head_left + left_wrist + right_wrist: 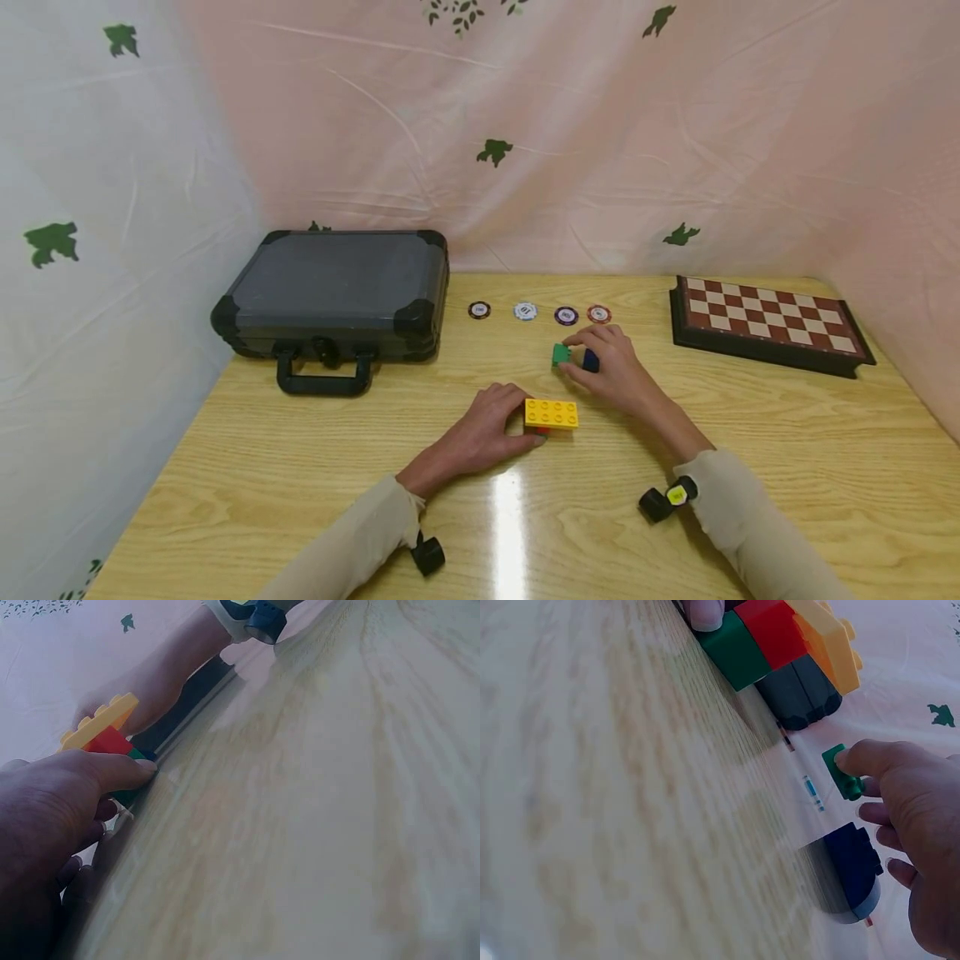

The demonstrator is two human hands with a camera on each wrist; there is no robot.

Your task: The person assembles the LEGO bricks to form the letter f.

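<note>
At the middle of the table stands a stack of toy building bricks: a yellow brick (pixel 551 412) on top, a red brick (pixel 771 631) below it and a green brick (pixel 735 651) at the base. My left hand (pixel 487 427) grips this stack low down, its thumb against the green base. Farther back, my right hand (pixel 611 367) pinches a separate small green brick (pixel 844 772) between thumb and fingers, apart from the stack. A dark blue brick (pixel 849 862) with a rounded end rests on the table under the right hand, which partly hides it in the head view.
A dark grey case (pixel 337 283) with a black handle lies at the back left. Several poker chips, one of them light blue (pixel 525 311), form a row behind the right hand. A folded chessboard (pixel 768 321) sits at the back right, near the curtain (pixel 585 150).
</note>
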